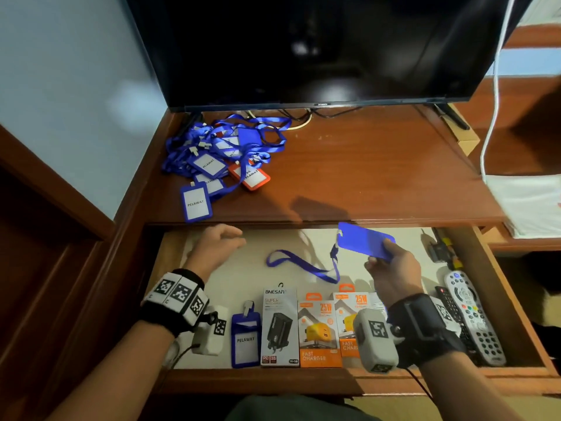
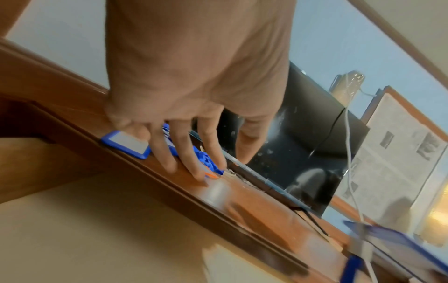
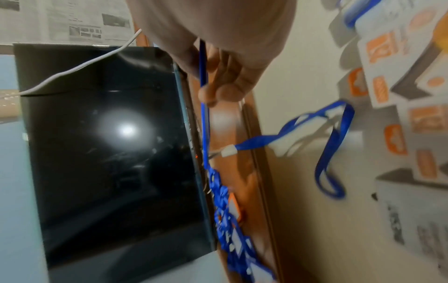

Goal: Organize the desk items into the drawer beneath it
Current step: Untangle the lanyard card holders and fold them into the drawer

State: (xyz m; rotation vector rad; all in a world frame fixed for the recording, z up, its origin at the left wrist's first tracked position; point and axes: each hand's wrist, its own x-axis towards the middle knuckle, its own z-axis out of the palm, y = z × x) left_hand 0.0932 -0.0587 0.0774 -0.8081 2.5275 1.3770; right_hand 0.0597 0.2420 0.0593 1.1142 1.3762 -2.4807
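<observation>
My right hand (image 1: 387, 264) pinches a blue badge holder (image 1: 364, 241) over the middle of the open drawer (image 1: 516, 314). Its blue lanyard (image 1: 303, 264) trails down onto the drawer's pale floor; in the right wrist view the lanyard (image 3: 334, 153) hangs in a loop. My left hand (image 1: 218, 244) hovers over the drawer's back left with loose fingers (image 2: 191, 153), holding nothing. A tangled pile of blue lanyards and badges (image 1: 221, 156), one of them orange (image 1: 252, 176), lies on the desk's left part. Another blue badge (image 1: 246, 338) lies at the drawer's front.
Charger boxes (image 1: 303, 326) line the drawer's front, two remote controls (image 1: 470, 314) lie at its right, and small parts (image 1: 440, 247) sit at the back right. A black TV (image 1: 303, 47) stands on the desk (image 1: 364, 165). A white cable (image 1: 493, 101) hangs at right.
</observation>
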